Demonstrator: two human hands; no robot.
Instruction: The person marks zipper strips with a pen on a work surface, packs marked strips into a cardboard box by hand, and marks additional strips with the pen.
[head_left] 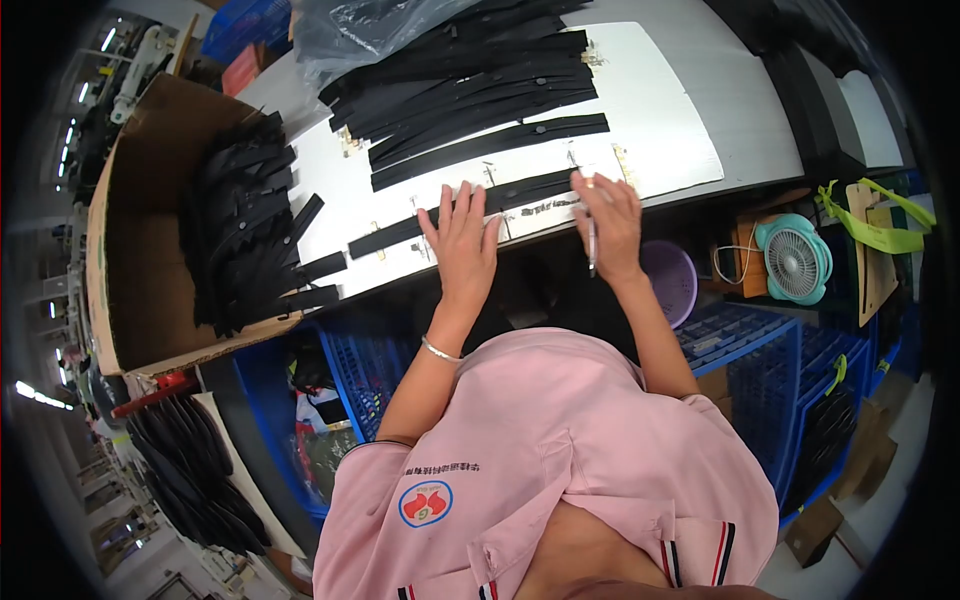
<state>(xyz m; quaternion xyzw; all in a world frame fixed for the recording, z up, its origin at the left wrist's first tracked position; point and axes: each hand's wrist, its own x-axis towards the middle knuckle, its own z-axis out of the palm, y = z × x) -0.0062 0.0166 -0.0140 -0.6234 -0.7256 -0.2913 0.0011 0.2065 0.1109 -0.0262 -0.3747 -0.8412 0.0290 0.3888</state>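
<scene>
A long black fabric strip (pixel 385 237) lies along the near edge of a white board (pixel 655 90), beside pen marks and bits of tape. My left hand (pixel 462 245) rests flat on the strip's middle part, its fingers spread. Near the strip's right end is my right hand (pixel 610 220), its fingers bent round a slim pen-like tool (pixel 591 250) that points down. Farther up the board, another black strip (pixel 490 145) lies apart, below a pile of black strips (pixel 470 90). Several strips in the pile bear small round buttons.
An open cardboard box (pixel 150 220) stands at left beside a heap of black strips (pixel 240 220). Clear plastic (pixel 350 40) lies at the back. Right of the board's edge are a purple basket (pixel 670 280), a teal fan (pixel 795 258) and blue crates (pixel 750 350).
</scene>
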